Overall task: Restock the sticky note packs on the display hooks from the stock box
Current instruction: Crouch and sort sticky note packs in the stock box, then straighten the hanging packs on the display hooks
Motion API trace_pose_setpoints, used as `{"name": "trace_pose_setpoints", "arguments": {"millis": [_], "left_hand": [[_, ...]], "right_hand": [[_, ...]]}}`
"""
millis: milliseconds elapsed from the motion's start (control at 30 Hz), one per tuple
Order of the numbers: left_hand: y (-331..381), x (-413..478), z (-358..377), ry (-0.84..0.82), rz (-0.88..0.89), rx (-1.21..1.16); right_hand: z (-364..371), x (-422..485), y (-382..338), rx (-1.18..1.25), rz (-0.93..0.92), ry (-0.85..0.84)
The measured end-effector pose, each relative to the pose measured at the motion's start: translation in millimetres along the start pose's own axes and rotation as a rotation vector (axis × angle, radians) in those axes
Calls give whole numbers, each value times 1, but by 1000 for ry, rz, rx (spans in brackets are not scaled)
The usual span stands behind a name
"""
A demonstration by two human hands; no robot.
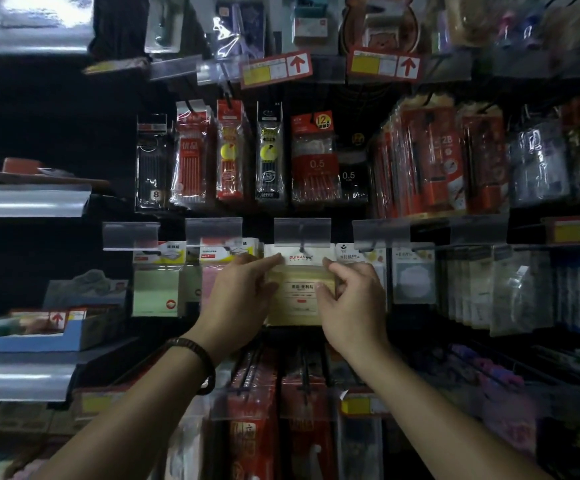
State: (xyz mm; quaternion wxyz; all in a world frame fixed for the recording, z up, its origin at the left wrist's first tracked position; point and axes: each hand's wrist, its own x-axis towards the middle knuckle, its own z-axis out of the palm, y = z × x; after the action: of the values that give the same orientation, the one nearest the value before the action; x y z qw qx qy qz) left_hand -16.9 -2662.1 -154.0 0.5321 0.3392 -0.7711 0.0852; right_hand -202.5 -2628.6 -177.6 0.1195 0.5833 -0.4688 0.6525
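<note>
A pale yellow sticky note pack (300,295) with a white header card hangs at the middle display hook (303,241), under a clear price-tag holder. My left hand (238,299) holds the pack's left side, fingers reaching up to the header card. My right hand (349,301) pinches its right edge, thumb on the front. A green sticky note pack (155,289) and a pink one (209,282) hang on the hooks to the left. No stock box is in view.
Pen and refill packs (236,150) hang on the row above, red pencil packs (430,157) to the upper right. White note packs (413,278) and clear-bagged goods hang to the right. Metal shelves (29,199) and a blue carton (29,336) stand at left. More hooks jut out below.
</note>
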Motion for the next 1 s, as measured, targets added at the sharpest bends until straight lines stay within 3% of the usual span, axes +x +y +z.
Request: {"name": "trace_pose_setpoints", "arguments": {"millis": [100, 167, 300, 533, 667, 767, 900, 1000], "left_hand": [[4, -3, 2, -34, -18, 26], [9, -7, 2, -67, -32, 52], [19, -24, -2, -113, -90, 90], [36, -120, 2, 11, 28, 6], [49, -229, 29, -111, 67, -117], [36, -325, 65, -266, -59, -191], [6, -441, 128, -685, -261, -201], [-13, -512, 179, -932, -367, -227]], "right_hand": [[-3, -2, -1, -248, 0, -109], [-6, -3, -2, -288, 24, -167], [-19, -17, -4, -215, 19, -212], [-64, -111, 19, -100, -147, -40], [-94, -204, 61, -9, -129, -107], [-109, -289, 108, 12, 28, -267], [-120, -409, 186, -14, 466, -448], [-127, -502, 252, -113, 750, -463]]}}
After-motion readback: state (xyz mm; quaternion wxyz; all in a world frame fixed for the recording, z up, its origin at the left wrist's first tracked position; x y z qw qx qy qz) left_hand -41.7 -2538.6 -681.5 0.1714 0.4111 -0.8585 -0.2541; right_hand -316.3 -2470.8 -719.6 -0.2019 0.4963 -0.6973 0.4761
